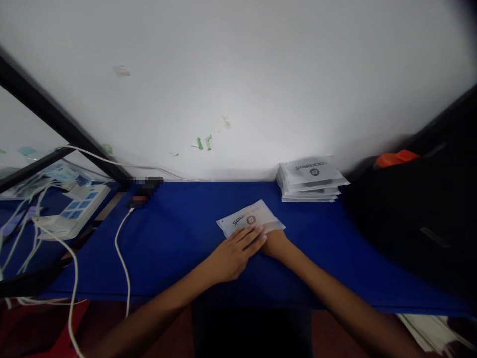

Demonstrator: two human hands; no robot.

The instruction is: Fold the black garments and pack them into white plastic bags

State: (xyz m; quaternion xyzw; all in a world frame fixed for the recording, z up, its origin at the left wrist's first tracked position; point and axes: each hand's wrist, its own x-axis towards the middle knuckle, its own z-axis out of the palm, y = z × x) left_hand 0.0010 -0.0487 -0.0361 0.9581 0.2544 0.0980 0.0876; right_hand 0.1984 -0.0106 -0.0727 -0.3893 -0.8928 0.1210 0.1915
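Note:
A whitish, translucent packet with dark lettering and a round logo lies at a slant above the middle of the blue tabletop. My left hand rests on its lower edge, palm down, fingers stretched out and slightly apart. At the packet's lower right corner is my right hand; its fingers are hidden under the packet and behind my left hand. Similar packets form an uneven stack by the wall, to the right of the hands.
On the right stands a large black object with an orange piece at its top. A dark device with a white cable sits at the back left. Beyond the black frame is a white power strip with several cables.

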